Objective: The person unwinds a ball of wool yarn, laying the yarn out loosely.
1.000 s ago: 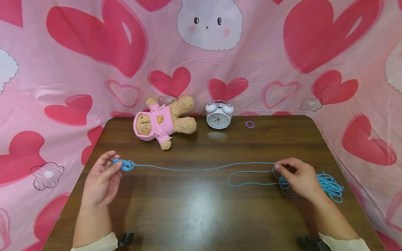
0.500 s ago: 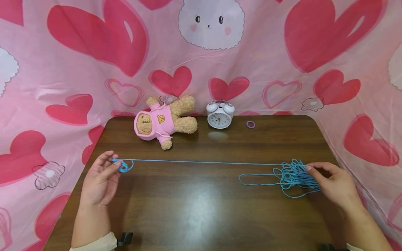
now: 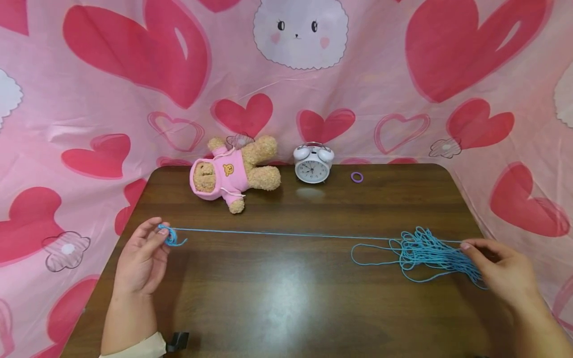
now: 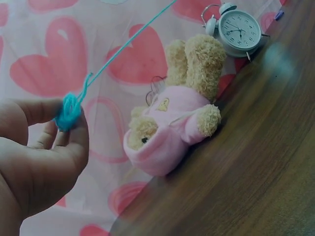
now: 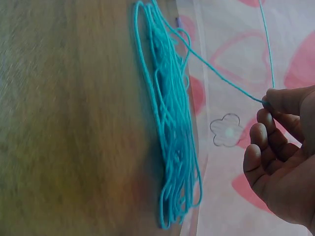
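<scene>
My left hand (image 3: 145, 258) pinches a small bundle of blue cord (image 4: 70, 112) between thumb and fingers, at the left of the head view. From it a taut strand (image 3: 277, 233) runs across the table to my right hand (image 3: 503, 266), whose thumb and index finger pinch it. In the right wrist view the strand bends at those fingertips (image 5: 269, 98) and leads back toward the pile. The large looped pile of cord (image 3: 425, 253) lies on the table just left of my right hand, one long loop reaching out toward the middle.
A teddy bear in a pink hoodie (image 3: 233, 171) lies on its back at the table's rear left. Beside it stands a white alarm clock (image 3: 312, 164), then a purple ring (image 3: 356, 177). A pink heart-patterned cloth (image 3: 371, 89) hangs behind the brown table (image 3: 250, 298).
My right hand has slid rightward past the pile, and the slack strand has pulled straight. The bundle in my left hand looks smaller; that hand has barely moved. The loose loop has shifted right.
</scene>
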The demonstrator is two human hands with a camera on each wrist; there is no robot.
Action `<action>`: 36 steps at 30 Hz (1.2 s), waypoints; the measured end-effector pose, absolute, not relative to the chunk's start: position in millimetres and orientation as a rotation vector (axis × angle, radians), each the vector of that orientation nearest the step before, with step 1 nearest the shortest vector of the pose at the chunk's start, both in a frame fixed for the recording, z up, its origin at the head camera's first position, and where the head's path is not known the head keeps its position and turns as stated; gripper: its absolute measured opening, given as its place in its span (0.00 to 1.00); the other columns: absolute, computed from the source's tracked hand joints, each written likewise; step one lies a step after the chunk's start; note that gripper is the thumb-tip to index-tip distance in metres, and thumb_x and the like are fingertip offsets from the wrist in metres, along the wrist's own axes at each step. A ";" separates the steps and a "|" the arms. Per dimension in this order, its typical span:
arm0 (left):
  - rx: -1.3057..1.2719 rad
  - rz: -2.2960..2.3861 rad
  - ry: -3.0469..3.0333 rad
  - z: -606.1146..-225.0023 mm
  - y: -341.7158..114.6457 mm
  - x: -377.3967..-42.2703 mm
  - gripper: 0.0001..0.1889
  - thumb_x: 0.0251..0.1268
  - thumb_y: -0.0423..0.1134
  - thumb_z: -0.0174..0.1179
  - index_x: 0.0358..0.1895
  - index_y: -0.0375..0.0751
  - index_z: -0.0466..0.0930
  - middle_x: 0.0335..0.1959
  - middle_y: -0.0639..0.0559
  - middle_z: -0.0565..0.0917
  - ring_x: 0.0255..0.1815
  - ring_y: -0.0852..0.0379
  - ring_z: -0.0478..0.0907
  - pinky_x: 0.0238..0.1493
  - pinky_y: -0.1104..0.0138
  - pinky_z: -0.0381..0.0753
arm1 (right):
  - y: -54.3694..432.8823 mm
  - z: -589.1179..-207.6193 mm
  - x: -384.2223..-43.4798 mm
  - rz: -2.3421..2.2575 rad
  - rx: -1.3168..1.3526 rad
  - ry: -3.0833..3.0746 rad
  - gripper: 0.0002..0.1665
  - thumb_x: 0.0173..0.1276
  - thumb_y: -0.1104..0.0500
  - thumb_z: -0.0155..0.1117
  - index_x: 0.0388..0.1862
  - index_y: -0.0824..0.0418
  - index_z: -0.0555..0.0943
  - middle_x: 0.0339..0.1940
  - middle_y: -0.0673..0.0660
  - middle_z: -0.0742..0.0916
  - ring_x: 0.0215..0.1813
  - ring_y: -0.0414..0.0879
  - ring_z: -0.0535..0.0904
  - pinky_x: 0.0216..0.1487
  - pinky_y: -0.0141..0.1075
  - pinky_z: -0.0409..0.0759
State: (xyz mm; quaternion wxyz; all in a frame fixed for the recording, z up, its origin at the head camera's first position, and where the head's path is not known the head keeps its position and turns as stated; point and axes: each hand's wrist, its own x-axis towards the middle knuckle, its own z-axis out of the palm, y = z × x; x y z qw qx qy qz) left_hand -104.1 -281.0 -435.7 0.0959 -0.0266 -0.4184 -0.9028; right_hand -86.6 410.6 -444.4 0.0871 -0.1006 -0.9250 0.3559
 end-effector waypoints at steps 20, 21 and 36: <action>-0.017 -2.676 -1.301 -434.9 -290.0 -102.5 0.14 0.80 0.22 0.44 0.53 0.35 0.80 0.39 0.43 0.85 0.39 0.51 0.88 0.42 0.67 0.85 | 467.0 -467.5 -75.6 0.937 -0.448 -2.809 0.09 0.74 0.48 0.66 0.32 0.33 0.84 0.28 0.10 0.71 0.35 0.10 0.62 0.33 0.19 0.61; -0.010 -2.671 -1.303 -434.9 -290.2 -102.2 0.14 0.80 0.22 0.44 0.53 0.35 0.80 0.39 0.43 0.84 0.39 0.51 0.87 0.41 0.67 0.85 | 469.2 -469.1 -76.1 0.929 -0.447 -2.816 0.09 0.74 0.48 0.66 0.32 0.35 0.85 0.28 0.10 0.71 0.35 0.10 0.62 0.33 0.18 0.61; 0.000 -2.701 -1.083 -432.3 -291.3 -101.3 0.13 0.79 0.21 0.43 0.52 0.31 0.79 0.39 0.41 0.82 0.38 0.49 0.85 0.42 0.64 0.86 | 490.4 -491.7 -83.8 0.705 -0.425 -3.024 0.23 0.76 0.49 0.63 0.46 0.71 0.86 0.45 0.76 0.87 0.36 0.41 0.81 0.34 0.36 0.67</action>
